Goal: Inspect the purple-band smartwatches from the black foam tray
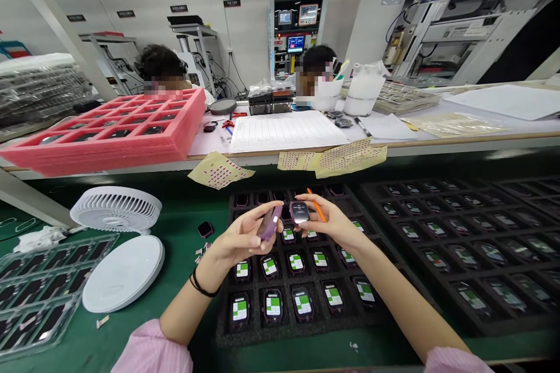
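Note:
My left hand (247, 230) grips a purple-edged smartwatch body (271, 222), tilted so that its side shows. In my right hand (330, 218) is a second smartwatch body (300, 213), its dark screen lit with small text and facing me. An orange pen-like stick (317, 205) is also tucked among the right fingers. Both hands are held close together above a black foam tray (284, 331). Rows of watch bodies (302, 302) sit in its pockets, many showing green and white screens. The fingers cover part of the tray's back rows.
More black foam trays (441, 297) with watches lie at right. A white fan (123, 274) and clear plastic trays (39, 335) stand left. One watch (205, 229) lies on the green mat. A pink foam tray (175, 143) rests on the shelf; two people sit behind it.

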{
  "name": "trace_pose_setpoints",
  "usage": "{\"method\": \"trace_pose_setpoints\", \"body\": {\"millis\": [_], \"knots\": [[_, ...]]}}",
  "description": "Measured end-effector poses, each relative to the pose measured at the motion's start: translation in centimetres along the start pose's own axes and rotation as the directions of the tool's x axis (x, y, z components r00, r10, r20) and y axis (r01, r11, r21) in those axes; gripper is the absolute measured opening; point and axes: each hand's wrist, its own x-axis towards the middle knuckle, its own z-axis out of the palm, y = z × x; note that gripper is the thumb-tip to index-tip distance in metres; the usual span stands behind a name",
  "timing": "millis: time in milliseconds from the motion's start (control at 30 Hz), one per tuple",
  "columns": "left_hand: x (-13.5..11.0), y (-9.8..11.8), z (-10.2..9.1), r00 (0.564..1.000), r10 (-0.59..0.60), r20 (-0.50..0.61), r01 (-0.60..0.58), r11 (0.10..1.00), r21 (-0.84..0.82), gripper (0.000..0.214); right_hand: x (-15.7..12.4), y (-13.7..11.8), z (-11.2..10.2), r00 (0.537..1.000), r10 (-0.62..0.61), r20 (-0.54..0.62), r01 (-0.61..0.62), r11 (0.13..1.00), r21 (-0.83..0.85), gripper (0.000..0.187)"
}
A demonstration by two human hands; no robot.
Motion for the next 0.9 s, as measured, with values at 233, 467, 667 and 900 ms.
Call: {"method": "trace_pose_setpoints", "body": {"millis": [233, 467, 667, 900], "knots": [[0.5, 0.0, 0.5, 0.990, 0.037, -0.138, -0.005, 0.975, 0.222, 0.064, -0.1, 0.1, -0.2, 1.000, 0.007, -0.015, -0.004, 0.986, 0.167, 0.046], [1.3, -0.8, 0.9, 0.965, 0.127, -0.229, -0.002, 0.877, 0.480, 0.044, -0.3, -0.3, 0.7, 0.992, -0.048, -0.115, 0.050, 0.999, 0.015, 0.048], [1.8, -1.7, 0.1, 0.947, 0.180, -0.266, -0.004, 0.834, 0.552, 0.042, -0.1, 0.1, 0.6, 0.991, -0.086, -0.100, 0.074, 0.990, -0.120, 0.049], [2.0, -1.4, 0.3, 0.942, 0.208, -0.262, -0.017, 0.813, 0.582, 0.040, -0.3, -0.3, 0.3, 0.998, -0.062, -0.023, 0.060, 0.995, -0.082, 0.043]]}}
